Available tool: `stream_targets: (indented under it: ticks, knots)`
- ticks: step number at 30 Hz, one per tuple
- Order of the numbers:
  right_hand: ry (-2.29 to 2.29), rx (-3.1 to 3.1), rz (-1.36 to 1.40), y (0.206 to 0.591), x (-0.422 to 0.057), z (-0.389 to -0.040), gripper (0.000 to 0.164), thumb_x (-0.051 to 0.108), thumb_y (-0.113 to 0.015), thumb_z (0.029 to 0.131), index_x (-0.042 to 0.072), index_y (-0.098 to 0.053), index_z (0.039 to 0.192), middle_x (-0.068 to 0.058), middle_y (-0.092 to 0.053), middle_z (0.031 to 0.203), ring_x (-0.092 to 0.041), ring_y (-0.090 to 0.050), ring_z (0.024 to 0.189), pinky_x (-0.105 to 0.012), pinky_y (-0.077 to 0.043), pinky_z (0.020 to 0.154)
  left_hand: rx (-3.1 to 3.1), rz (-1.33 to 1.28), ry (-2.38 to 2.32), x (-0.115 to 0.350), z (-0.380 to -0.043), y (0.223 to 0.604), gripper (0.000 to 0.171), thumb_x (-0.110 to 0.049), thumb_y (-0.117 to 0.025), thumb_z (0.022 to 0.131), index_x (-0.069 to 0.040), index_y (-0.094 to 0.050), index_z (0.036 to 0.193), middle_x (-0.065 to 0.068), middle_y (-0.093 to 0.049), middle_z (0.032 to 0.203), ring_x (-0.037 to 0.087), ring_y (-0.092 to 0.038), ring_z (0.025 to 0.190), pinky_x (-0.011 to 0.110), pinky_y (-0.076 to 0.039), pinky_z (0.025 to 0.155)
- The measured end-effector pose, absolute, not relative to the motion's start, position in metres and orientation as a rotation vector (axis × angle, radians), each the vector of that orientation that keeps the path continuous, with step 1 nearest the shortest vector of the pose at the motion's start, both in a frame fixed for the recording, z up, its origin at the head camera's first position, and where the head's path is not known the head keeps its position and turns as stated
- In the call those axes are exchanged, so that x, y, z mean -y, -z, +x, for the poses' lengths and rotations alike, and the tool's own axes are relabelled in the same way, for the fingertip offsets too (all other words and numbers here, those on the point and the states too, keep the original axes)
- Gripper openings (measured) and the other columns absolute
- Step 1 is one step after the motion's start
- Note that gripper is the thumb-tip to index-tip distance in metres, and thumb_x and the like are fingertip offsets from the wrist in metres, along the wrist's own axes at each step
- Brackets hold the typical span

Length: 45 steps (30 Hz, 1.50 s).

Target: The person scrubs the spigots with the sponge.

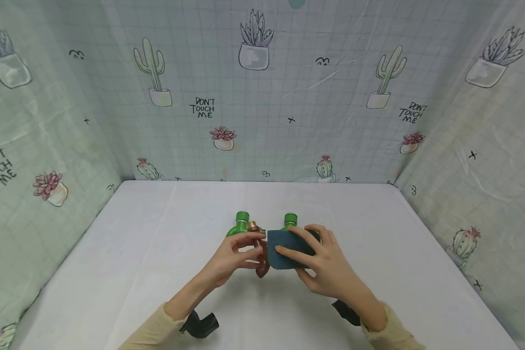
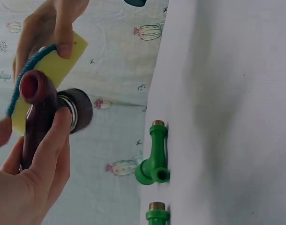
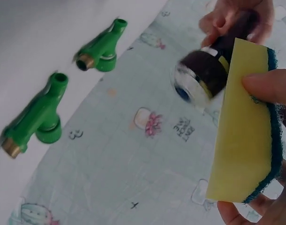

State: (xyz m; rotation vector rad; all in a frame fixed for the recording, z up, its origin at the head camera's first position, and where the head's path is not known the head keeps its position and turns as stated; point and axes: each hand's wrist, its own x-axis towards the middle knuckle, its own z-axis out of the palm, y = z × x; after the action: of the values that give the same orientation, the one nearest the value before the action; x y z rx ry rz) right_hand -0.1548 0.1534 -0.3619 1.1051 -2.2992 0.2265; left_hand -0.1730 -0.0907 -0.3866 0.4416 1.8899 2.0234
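My left hand (image 1: 232, 257) grips a dark red Y-shaped pipe fitting (image 2: 40, 108) with a wide dark cap on its side branch. In the head view the fitting (image 1: 263, 266) tilts, its brass end uppermost. My right hand (image 1: 328, 267) holds a sponge (image 3: 241, 131), yellow foam with a blue-green scouring layer, pinched at its edges by thumb and fingers. The sponge is right beside the fitting; whether they touch I cannot tell. Both are held up off the table. Beyond the hands are two green Y-shaped fittings (image 3: 40, 112) (image 3: 101, 49) with brass ends.
A white table (image 1: 166, 233) lies under the hands. Cloth printed with cacti (image 1: 262, 112) hangs behind it and along both sides. Black pieces (image 1: 200, 324) sit at the wrists, below the forearms. In the head view the hands partly hide the green fittings.
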Motion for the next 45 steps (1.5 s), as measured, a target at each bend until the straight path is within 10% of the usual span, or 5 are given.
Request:
stream_targets:
  ticks: [13,25,45]
  knots:
    - [-0.345,2.244,1.128,0.377,-0.164,-0.157,0.038,0.041,-0.042,0.087,0.035,-0.052,0.123,-0.010,-0.042,0.133,-0.031,-0.035,0.111,-0.050,-0.040,0.080,-1.832,0.219,-2.210,0.089,-0.176,0.384,0.019,-0.016,-0.060,0.084,-0.008,-0.054,0.100,0.003,-0.064,0.099,0.016,-0.065,0.088,0.040,-0.053,0.075]
    - [-0.291,2.244,1.169,0.377,-0.161,-0.155,0.069,0.021,-0.076,0.059,0.036,-0.053,0.122,-0.009,-0.042,0.133,-0.032,-0.034,0.114,-0.049,-0.034,0.086,-1.762,0.006,-2.274,0.079,-0.175,0.390,0.062,-0.003,-0.060,0.082,-0.017,-0.027,0.134,0.022,-0.056,0.118,0.019,-0.064,0.091,0.036,-0.053,0.076]
    - [-0.365,2.295,1.164,0.380,-0.179,-0.157,0.051,0.025,-0.066,0.073,0.036,-0.053,0.121,-0.009,-0.042,0.133,-0.030,-0.033,0.114,-0.047,-0.046,0.079,-1.679,-0.009,-2.284,0.092,-0.173,0.381,0.068,0.001,-0.059,0.081,-0.004,-0.026,0.139,0.006,-0.067,0.097,0.015,-0.066,0.082,0.030,-0.054,0.073]
